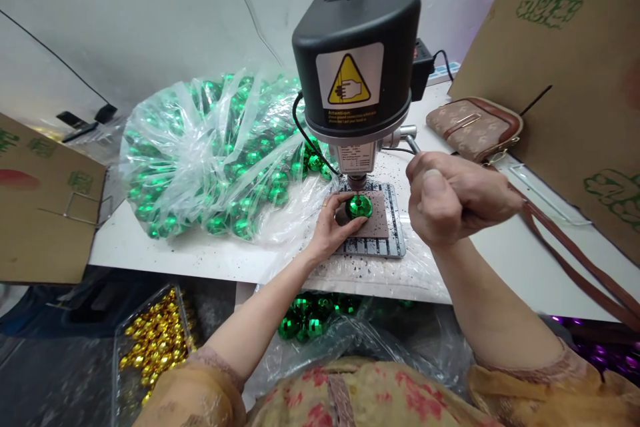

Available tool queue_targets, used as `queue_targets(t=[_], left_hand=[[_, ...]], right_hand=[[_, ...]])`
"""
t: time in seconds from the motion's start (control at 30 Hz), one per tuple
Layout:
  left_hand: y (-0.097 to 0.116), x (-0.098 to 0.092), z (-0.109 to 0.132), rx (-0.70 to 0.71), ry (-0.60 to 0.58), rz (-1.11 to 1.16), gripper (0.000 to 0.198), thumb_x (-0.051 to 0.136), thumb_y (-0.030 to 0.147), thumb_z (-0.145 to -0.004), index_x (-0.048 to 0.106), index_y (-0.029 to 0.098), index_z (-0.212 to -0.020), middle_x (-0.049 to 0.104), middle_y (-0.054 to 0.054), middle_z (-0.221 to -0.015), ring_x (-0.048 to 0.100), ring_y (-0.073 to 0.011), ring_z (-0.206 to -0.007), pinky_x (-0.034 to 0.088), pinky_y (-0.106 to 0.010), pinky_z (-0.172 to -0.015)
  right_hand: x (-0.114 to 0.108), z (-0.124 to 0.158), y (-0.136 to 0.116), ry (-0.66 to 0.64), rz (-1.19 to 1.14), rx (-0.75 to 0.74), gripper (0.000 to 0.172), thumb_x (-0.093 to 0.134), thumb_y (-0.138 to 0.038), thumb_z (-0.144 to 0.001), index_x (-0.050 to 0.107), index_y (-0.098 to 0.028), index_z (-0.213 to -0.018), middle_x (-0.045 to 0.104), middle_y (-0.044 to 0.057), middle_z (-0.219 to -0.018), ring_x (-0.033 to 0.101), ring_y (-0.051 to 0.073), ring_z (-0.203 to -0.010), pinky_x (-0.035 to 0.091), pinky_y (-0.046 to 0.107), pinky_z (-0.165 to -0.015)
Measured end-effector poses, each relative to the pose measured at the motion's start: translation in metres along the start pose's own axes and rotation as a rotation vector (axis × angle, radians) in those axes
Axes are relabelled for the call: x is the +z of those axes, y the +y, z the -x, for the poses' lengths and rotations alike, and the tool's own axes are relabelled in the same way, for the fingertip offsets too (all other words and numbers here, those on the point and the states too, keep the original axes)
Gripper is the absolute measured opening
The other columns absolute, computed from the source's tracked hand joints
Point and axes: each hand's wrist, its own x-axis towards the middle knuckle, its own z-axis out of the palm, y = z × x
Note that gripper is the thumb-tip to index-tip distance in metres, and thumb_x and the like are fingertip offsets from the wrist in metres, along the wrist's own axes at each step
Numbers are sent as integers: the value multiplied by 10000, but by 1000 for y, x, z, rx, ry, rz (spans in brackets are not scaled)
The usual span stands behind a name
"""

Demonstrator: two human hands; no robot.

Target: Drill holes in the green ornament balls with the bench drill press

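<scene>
A black-topped bench drill press [356, 47] stands on the white table. Under its chuck [357, 182] sits a shiny green faceted ball [361, 206], over a brown board [379, 219] on the slotted metal base [397, 240]. My left hand [334, 225] grips the ball from its left side, thumb in front and fingers behind, with something dark beside the palm. At the right of the drill, my right hand [450, 195] is closed in a fist around the end of the drill's feed lever [412, 142]. Dark chips lie scattered about the base.
A clear plastic bag [200, 147] of green balls fills the table's left. More green balls [310, 317] lie in plastic below the table edge. Gold balls [163, 333] fill a clear bin at lower left. A patterned purse [473, 123] and cardboard boxes [565, 80] stand at right.
</scene>
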Motion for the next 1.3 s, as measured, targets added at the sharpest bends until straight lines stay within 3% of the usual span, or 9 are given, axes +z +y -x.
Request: queue_targets(t=[0.33,0.5,0.6,0.73,0.9,1.0,1.1,1.2,1.3], left_hand=[[4,1,2,26,68,-121,457,826,351,-808,655,230,-1214,656,-95,-1257,578,-286,-1291,452,-451,-1105],[36,-34,36,132,93,-272,380,807,302,-780,629,211,-1103,675,-67,-1075,634,-255,-1103,505,-403,-968],[56,-71,74,143,-314,-251,394,768,306,-797,596,209,-1138,680,-48,-1030,652,-209,-948,521,-331,-851],[56,-100,135,114,-957,-616,325,698,268,-843,616,185,-1146,678,-99,-1075,644,-267,-988,525,-374,-858],[41,-101,182,7,-1252,-961,441,598,151,-863,587,175,-1303,634,-184,-1339,660,-334,-1112,525,-431,-914],[58,-108,163,-81,-1205,-872,469,655,262,-863,597,181,-1321,628,-201,-1370,673,-359,-1119,540,-440,-892],[81,-121,104,-107,-1089,-568,283,615,221,-849,683,222,-1124,749,-82,-1068,711,-255,-875,547,-346,-756],[72,-127,23,-107,-702,-366,236,527,121,-853,704,228,-966,740,-9,-838,658,-172,-692,495,-279,-646],[26,-117,-56,-14,-226,-455,239,577,49,-790,692,207,-928,718,-34,-862,632,-196,-759,514,-337,-776]], right_hand=[[21,-41,-9,152,-33,242,529,660,-154,-897,290,-202,-523,281,-74,-458,292,42,-384,195,267,-393],[25,-56,1,158,-112,235,441,741,-253,-873,428,-208,-565,339,-93,-449,309,32,-379,227,261,-430],[23,-56,-2,161,-136,219,493,741,-475,-855,392,-241,-598,323,-91,-450,321,52,-382,218,293,-454],[21,-56,-18,72,-4,484,534,687,-566,-868,392,-238,-567,361,-48,-522,440,79,-540,290,308,-606],[25,-53,-14,162,-81,294,603,665,-217,-919,230,-214,-500,336,-71,-457,331,32,-418,206,297,-497],[27,-51,-3,204,-85,213,571,607,-100,-876,188,-213,-505,272,-78,-440,281,29,-388,171,292,-466],[27,-51,1,203,-56,211,542,611,-101,-854,219,-219,-500,256,-75,-445,275,35,-377,181,292,-433],[25,-51,1,200,-41,211,525,631,-105,-844,253,-222,-498,271,-74,-441,286,40,-358,193,305,-406],[24,-50,0,224,-16,225,503,646,-138,-838,290,-223,-494,269,-71,-429,293,58,-346,193,322,-397]])
